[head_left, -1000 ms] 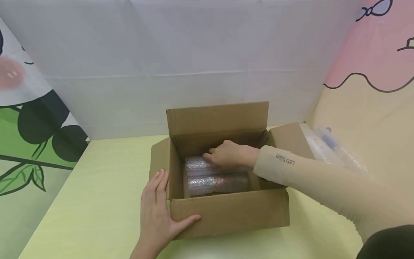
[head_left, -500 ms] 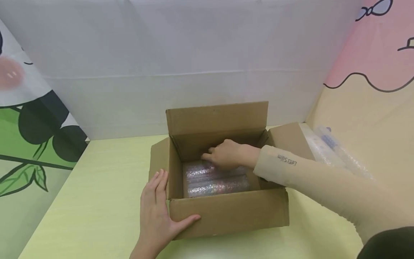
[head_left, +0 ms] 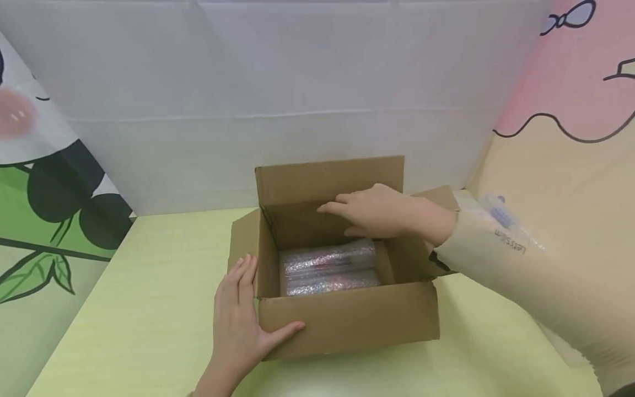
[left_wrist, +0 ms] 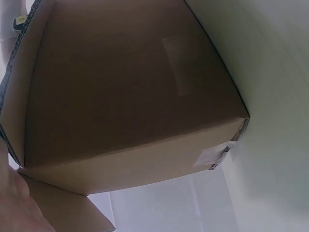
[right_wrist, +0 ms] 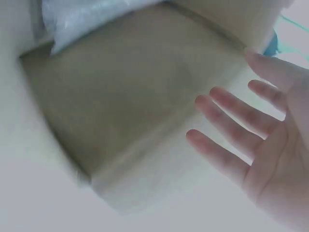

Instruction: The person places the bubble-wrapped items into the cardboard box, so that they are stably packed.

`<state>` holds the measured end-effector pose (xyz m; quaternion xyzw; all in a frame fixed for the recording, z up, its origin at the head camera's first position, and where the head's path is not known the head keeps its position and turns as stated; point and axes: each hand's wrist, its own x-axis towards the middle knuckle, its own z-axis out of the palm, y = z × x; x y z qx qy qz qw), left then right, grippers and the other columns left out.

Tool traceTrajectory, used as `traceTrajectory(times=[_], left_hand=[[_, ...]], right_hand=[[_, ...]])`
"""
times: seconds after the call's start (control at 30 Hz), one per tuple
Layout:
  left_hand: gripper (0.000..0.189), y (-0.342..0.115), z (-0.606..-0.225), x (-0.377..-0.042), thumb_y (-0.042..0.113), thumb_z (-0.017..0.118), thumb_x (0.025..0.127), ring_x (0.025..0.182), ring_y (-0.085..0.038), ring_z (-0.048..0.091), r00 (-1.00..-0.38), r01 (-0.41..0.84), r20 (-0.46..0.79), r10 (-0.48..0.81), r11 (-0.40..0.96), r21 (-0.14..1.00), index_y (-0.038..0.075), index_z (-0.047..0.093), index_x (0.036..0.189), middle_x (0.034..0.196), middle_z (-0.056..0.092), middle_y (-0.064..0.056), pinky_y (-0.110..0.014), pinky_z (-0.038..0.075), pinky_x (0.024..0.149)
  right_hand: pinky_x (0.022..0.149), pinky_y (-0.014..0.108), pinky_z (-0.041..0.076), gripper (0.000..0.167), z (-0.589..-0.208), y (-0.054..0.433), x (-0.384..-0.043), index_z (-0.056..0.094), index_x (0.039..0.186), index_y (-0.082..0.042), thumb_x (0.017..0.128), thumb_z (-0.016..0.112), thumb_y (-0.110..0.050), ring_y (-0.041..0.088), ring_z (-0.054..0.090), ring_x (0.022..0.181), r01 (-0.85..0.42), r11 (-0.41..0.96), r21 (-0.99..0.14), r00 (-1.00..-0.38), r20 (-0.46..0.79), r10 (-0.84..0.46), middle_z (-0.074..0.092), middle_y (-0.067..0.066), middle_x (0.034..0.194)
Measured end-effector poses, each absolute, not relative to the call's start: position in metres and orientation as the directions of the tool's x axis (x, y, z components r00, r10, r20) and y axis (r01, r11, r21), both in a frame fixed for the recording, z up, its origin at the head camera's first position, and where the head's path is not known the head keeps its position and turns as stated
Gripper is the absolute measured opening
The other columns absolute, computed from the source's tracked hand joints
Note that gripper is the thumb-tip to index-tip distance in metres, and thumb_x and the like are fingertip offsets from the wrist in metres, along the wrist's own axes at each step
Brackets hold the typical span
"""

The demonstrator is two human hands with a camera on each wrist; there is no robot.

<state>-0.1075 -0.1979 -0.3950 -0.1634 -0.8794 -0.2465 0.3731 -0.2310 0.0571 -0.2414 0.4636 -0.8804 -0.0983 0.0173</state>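
Observation:
An open cardboard box (head_left: 347, 320) stands on the table with its flaps folded outward. Inside it, two bubble-wrapped rolls (head_left: 329, 259) lie side by side; what they contain is blurred by the wrap. My left hand (head_left: 238, 320) rests on the box's near left corner, its fingers along the left flap and its thumb across the front flap. Above the box opening hovers my right hand (head_left: 382, 212), holding nothing. The right wrist view shows its fingers (right_wrist: 227, 121) spread, apart from the bubble wrap (right_wrist: 91, 19).
More bubble-wrapped pieces (head_left: 501, 212) lie on the table to the right of the box, partly behind my right sleeve (head_left: 521, 275). A white cloth wall (head_left: 307, 82) rises behind the box. The pale yellow table (head_left: 134, 309) extends to the left.
My right hand has let go of the rear wrapped roll and lifted up and to the right, out of the box's bottom. My left hand stays at the corner.

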Motion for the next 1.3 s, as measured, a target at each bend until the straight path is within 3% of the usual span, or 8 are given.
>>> traceTrajectory(times=[0.07,0.23,0.5,0.73,1.07,1.3], left_hand=[[0.12,-0.199,-0.395,-0.108,0.089,0.047,0.07,0.134,-0.037,0.037,-0.694,0.457,0.713,0.102,0.828,0.326,-0.001,0.033,0.148,0.144,0.043,-0.022,-0.038,0.019,0.117],[0.122,-0.202,-0.395,-0.111,0.09,0.048,0.068,0.136,-0.036,0.035,-0.732,0.432,0.675,0.097,0.831,0.349,0.001,0.031,0.149,0.146,0.04,-0.02,-0.045,0.022,0.116],[0.121,-0.207,-0.394,-0.115,0.09,0.048,0.067,0.135,-0.035,0.036,-0.729,0.426,0.678,0.095,0.838,0.342,0.002,0.032,0.149,0.146,0.041,-0.019,-0.058,0.03,0.105],[0.12,-0.207,-0.392,-0.115,0.09,0.045,0.068,0.133,-0.035,0.038,-0.724,0.425,0.685,0.086,0.838,0.344,0.002,0.033,0.148,0.144,0.042,-0.019,-0.057,0.032,0.101],[0.118,-0.207,-0.393,-0.116,0.089,0.046,0.07,0.132,-0.034,0.039,-0.71,0.428,0.7,0.078,0.837,0.341,0.002,0.034,0.148,0.144,0.044,-0.018,-0.057,0.034,0.098],[0.12,-0.211,-0.394,-0.115,0.089,0.05,0.067,0.131,-0.035,0.04,-0.71,0.425,0.699,0.082,0.842,0.333,0.003,0.033,0.149,0.144,0.044,-0.019,-0.058,0.033,0.099]], right_hand=[[0.05,0.028,0.046,0.061,-0.231,0.069,-0.23,0.042,0.145,-0.021,0.09,0.069,-0.029,0.017,0.065,0.083,-0.8,0.583,0.14,-0.591,-0.022,-0.806,0.064,0.002,0.115],[0.075,0.038,0.056,0.058,-0.214,0.104,-0.234,0.042,0.144,-0.012,0.092,0.066,-0.019,0.024,0.067,0.095,-0.774,0.634,-0.014,-0.633,0.074,-0.771,0.062,0.009,0.126],[0.089,0.05,0.051,0.059,-0.196,0.165,-0.232,0.037,0.147,-0.017,0.094,0.063,-0.017,0.029,0.062,0.114,-0.647,0.759,-0.069,-0.756,0.183,-0.628,0.06,0.011,0.131],[0.087,0.056,0.048,0.059,-0.205,0.223,-0.232,0.029,0.152,-0.02,0.099,0.055,-0.028,0.035,0.06,0.116,-0.454,0.88,-0.141,-0.886,0.175,-0.429,0.056,0.014,0.136],[0.085,0.066,0.042,0.06,-0.261,0.287,-0.226,0.03,0.15,-0.01,0.099,0.052,-0.034,0.041,0.056,0.119,-0.246,0.951,-0.185,-0.968,0.102,-0.231,0.053,0.023,0.137],[0.079,0.067,0.044,0.057,-0.324,0.328,-0.202,0.035,0.144,0.0,0.099,0.053,-0.029,0.05,0.057,0.112,-0.204,0.937,-0.282,-0.979,0.071,-0.192,0.054,0.033,0.13]])
